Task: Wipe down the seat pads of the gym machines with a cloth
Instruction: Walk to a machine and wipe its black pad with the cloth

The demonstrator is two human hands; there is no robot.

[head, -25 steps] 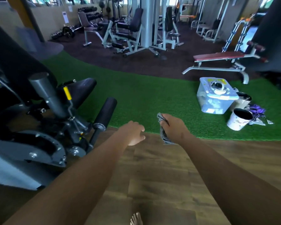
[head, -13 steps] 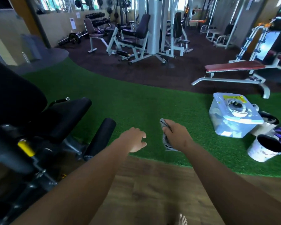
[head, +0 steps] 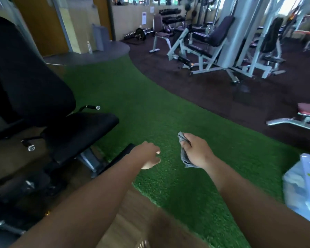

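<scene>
Both hands hold as before while the view swings left: right hand [head: 197,152] still grips the cloth [head: 184,158], left hand [head: 148,154] hangs loosely curled, empty. The black seat [head: 82,129] now lies close at left, likely next to wipe.

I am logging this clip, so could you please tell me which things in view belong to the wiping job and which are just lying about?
Job: cloth, gripped by the right hand; left hand, holding nothing; seat pad; back pad behind it.
Lying about: box; bottle; dumbbell rack.
</scene>
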